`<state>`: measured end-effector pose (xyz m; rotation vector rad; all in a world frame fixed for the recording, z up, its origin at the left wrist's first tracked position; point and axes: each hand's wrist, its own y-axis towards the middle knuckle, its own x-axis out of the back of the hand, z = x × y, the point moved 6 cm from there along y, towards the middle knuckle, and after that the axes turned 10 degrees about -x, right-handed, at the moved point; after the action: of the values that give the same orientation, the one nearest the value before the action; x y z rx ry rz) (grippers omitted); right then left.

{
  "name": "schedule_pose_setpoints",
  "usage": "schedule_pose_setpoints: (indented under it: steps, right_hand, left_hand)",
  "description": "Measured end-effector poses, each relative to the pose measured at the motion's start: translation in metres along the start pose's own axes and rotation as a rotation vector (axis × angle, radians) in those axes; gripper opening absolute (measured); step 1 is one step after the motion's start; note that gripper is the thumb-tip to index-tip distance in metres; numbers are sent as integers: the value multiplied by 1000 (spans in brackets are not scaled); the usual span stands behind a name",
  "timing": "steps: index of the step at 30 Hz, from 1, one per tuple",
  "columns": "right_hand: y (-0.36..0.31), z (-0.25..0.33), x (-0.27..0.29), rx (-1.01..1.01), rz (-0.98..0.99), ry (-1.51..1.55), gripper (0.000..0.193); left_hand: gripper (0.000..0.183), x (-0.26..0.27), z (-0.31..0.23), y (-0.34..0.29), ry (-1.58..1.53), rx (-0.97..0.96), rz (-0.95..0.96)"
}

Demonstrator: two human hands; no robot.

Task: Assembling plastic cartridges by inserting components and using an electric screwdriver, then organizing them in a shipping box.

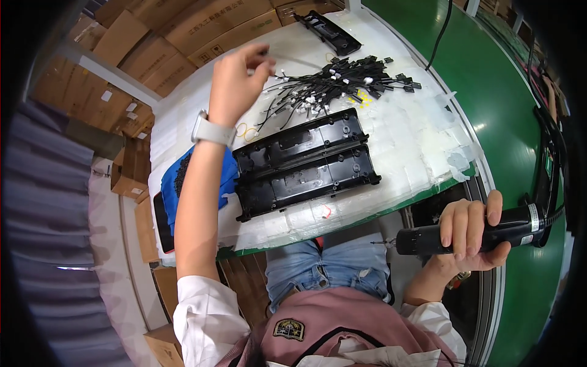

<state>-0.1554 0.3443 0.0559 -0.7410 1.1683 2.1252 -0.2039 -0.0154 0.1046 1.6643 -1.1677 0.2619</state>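
My left hand (237, 82), with a watch on its wrist, is raised over the far left of the white-covered table. Its fingers are curled together around what looks like a thin cable, whose blurred line runs toward a heap of black cables (330, 85) with white connectors. My right hand (474, 229) is wrapped round a black electric screwdriver (422, 240), held level beyond the table's near edge with its bit pointing left. Between the hands, two long black plastic housings (299, 142) lie side by side, open side up; the nearer one (312, 183) is parallel to the other.
A blue cloth or bag (229, 174) with small dark screws (182, 173) lies under my left forearm, beside a dark phone-like slab (163, 223). Another black plastic part (330, 32) rests at the far edge. Cardboard boxes (214, 27) are stacked behind; a green surface (489, 122) runs along the right.
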Motion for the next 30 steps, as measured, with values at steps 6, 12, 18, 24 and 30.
schedule_pose_setpoints:
  steps: [6, 12, 18, 24, 30]
  right_hand:
    - [18, -25, -25, -71, 92, -36, 38]
    - [43, -50, -50, -193, 343, -106, 37]
    - [60, -73, -68, -292, 430, -91, 40]
    - [72, -84, -71, -341, 432, -143, 42]
    - [97, -91, -74, -325, 329, -257, 44]
  left_hand:
    - [11, -15, 0, -58, 182, 62, 264]
    - [14, -16, -17, -81, 211, -26, 327]
    - [15, -33, -22, -85, 260, -239, 231]
    - [25, -51, -17, -87, 365, -296, 339]
    - [24, -54, -8, -92, 288, -190, 369]
